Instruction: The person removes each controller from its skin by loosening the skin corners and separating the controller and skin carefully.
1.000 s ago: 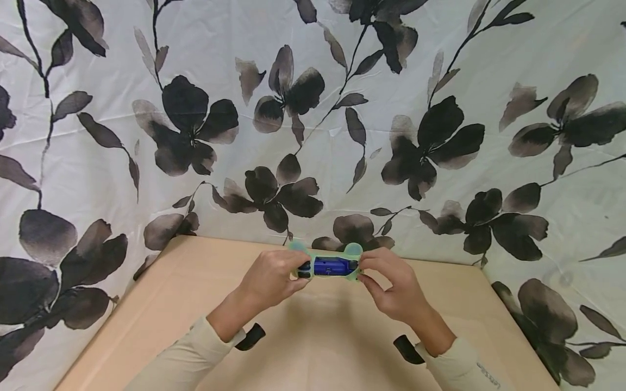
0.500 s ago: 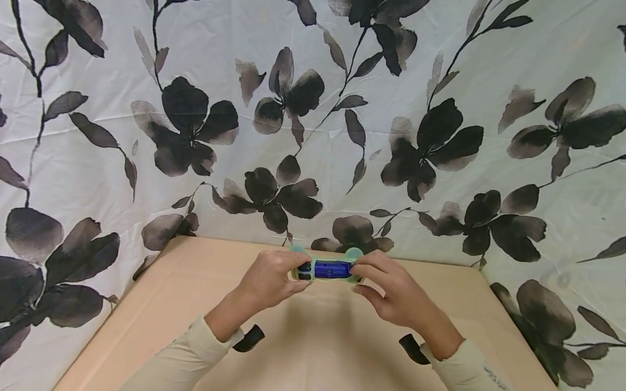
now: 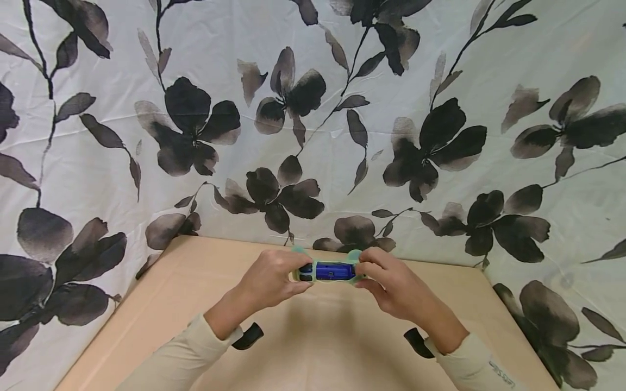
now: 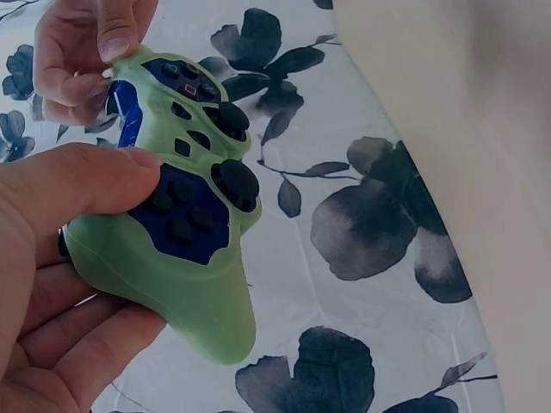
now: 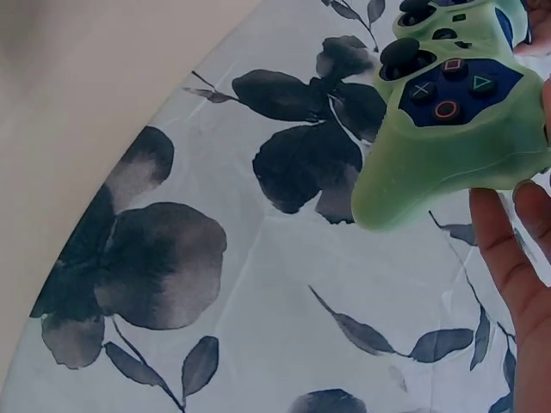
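A blue game controller (image 3: 335, 271) sits inside a pale green silicone cover (image 4: 198, 301). It is held up above the table, its shoulder-button edge facing the head camera. My left hand (image 3: 269, 279) grips the left end; in the left wrist view its thumb lies by the directional pad (image 4: 179, 211) and the fingers go underneath. My right hand (image 3: 398, 285) is at the other end, thumb and fingers pinching the cover's edge near the shoulder buttons. The right wrist view shows the face buttons (image 5: 449, 90) and the right grip covered in green. The right fingertips are partly hidden there.
A tan tabletop (image 3: 313, 347) lies below both hands. Behind it hangs a white cloth (image 3: 342, 179) with dark flowers. Black wrist mounts stick out by the left cuff (image 3: 248, 336) and the right cuff (image 3: 418, 343).
My right thumb and fingers spread apart and then came back together on the controller's right end. The right wrist shifted slightly right. My left hand's grip looks the same.
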A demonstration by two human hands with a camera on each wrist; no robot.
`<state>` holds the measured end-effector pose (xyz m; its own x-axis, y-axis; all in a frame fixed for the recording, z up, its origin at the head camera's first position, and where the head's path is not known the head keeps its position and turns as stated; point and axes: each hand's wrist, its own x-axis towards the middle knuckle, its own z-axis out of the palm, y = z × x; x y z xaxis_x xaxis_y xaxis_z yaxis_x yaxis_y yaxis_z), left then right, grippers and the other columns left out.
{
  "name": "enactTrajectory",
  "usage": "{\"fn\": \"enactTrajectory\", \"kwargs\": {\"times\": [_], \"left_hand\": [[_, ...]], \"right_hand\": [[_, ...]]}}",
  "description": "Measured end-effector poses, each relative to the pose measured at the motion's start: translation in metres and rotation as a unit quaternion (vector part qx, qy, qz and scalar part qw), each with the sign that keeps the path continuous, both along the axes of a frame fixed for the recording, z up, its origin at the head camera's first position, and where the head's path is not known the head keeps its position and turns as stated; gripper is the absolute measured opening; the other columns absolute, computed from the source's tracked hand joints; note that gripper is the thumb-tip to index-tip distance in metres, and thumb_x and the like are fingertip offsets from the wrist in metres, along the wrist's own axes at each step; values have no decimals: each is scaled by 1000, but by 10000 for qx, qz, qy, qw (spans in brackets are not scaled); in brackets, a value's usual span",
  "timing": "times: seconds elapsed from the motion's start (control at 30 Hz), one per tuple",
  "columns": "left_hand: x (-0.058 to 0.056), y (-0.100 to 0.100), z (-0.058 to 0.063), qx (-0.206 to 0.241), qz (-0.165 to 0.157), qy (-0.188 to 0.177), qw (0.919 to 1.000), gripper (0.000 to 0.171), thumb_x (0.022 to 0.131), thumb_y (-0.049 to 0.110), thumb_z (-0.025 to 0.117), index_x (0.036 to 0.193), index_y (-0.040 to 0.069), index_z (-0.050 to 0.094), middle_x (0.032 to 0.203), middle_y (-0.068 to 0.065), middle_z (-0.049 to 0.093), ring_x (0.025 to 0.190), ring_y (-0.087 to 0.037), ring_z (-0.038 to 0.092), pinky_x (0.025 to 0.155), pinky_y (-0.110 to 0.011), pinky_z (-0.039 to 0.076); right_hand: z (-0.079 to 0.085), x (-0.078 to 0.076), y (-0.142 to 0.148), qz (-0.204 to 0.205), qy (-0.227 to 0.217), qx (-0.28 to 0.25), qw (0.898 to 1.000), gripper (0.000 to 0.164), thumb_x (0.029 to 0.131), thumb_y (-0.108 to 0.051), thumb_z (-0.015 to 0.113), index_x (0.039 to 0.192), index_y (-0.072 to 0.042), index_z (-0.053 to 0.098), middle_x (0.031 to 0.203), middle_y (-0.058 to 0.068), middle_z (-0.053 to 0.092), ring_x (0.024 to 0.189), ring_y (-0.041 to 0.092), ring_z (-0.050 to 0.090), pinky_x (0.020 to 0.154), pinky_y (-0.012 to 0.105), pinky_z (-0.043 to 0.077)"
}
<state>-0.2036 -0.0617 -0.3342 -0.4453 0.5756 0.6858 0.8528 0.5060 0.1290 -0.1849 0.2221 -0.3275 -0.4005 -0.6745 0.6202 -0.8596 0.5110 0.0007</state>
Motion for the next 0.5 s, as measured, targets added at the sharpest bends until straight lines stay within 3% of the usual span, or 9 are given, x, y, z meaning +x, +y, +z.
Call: {"fn": "enactTrajectory", "kwargs": {"times": [0.13,0.3,0.5], "left_hand": [[0,1,-1,-70,-14,15,10000,23,72,16,85,87,15,68,75,9,67,64,-6,56,58,-15,41],[0,2,-1,-82,47,197,9998,24,71,15,86,88,15,68,75,10,68,66,-5,57,58,-17,45],[1,3,-1,-209,217,184,9994,25,72,19,86,89,15,68,75,9,68,65,-2,54,57,-17,44]], "right_hand": [[2,3,0,-178,50,498,9986,13,93,-19,67,99,-9,60,96,-2,51,89,10,48,75,20,47],[6,4,-2,-482,131,1146,9922,21,87,-11,73,95,-11,54,92,-2,45,87,10,43,74,23,42],[1,2,-1,-644,270,1278,9893,24,86,-8,72,90,-10,49,87,-1,40,83,11,37,73,24,34]]}}
